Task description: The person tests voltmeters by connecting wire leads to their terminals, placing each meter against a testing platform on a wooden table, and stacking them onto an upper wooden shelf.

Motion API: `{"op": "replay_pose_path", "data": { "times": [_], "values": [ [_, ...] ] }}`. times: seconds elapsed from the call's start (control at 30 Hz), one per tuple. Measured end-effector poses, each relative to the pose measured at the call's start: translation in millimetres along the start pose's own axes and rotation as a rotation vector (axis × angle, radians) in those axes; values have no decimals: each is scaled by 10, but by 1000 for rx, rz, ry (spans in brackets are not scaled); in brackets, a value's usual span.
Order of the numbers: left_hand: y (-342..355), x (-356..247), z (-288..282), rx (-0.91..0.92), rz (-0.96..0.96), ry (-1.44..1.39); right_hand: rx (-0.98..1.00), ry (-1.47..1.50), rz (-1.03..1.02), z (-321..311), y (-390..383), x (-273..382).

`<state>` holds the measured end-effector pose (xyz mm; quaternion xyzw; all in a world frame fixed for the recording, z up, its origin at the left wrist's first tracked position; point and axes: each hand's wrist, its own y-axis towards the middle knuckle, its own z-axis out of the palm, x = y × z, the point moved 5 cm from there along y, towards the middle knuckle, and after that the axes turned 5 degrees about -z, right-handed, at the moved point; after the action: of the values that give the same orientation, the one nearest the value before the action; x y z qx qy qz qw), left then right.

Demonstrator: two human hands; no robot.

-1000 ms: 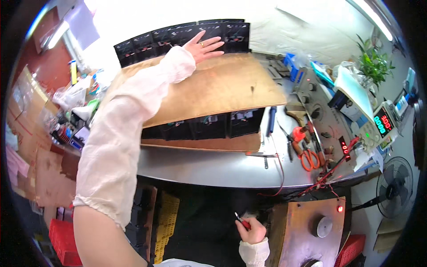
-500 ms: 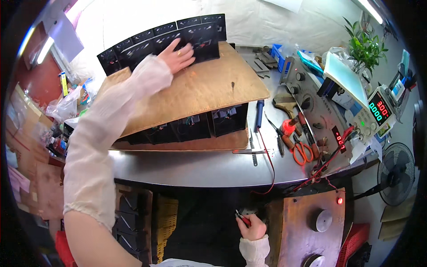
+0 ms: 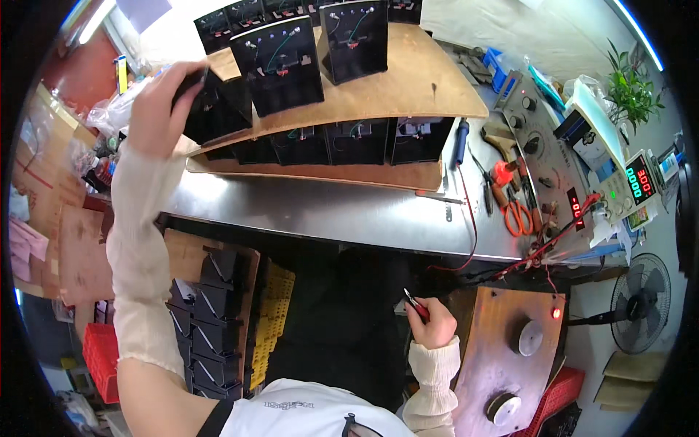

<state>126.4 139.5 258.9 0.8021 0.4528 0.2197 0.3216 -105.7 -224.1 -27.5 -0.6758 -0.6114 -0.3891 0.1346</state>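
Metal worktop (image 3: 328, 216), creased white back wall (image 3: 480, 30), reddish-brown surface (image 3: 73, 81) upper left, 2 lit tube lights (image 3: 97, 20) up top, fan (image 3: 641, 304) right.

L arm (image 3: 138, 247) extended fwd, R fingers (image 3: 438, 312) curled.

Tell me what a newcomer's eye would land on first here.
Probably the black housings on the wooden board, upper centre, with the left hand gripping one at the board's left end. The lit red-and-turquoise display at far right likely comes next, then the orange-handled scissors on the metal bench, right of centre.
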Motion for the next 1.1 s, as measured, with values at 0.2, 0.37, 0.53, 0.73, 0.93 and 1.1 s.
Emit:
{"op": "replay_pose_path", "data": {
  "times": [0.2, 0.37, 0.53, 0.73, 0.93, 1.1],
  "values": [
    [-815, -1289, -221, -34, 276, -148, -4, 98, 108, 206, -179, 55],
    [-1326, -1820, 710, -95, 447, -494, 24, 50, -28, 182, -6, 360],
    [-1591, -2167, 1372, -86, 315, -492, -108, 55, 77, 66, 112, 481],
    [-1581, -1792, 1228, -118, -72, -599, -241, 230, 77, 14, 130, 660],
    [-1408, -1494, 1765, 394, -298, -930, -53, 238, -185, 326, 434, 934],
    [-1420, -1471, 1824, 495, -344, -1012, -38, 129, -230, 416, 500, 996]
  ]
}}
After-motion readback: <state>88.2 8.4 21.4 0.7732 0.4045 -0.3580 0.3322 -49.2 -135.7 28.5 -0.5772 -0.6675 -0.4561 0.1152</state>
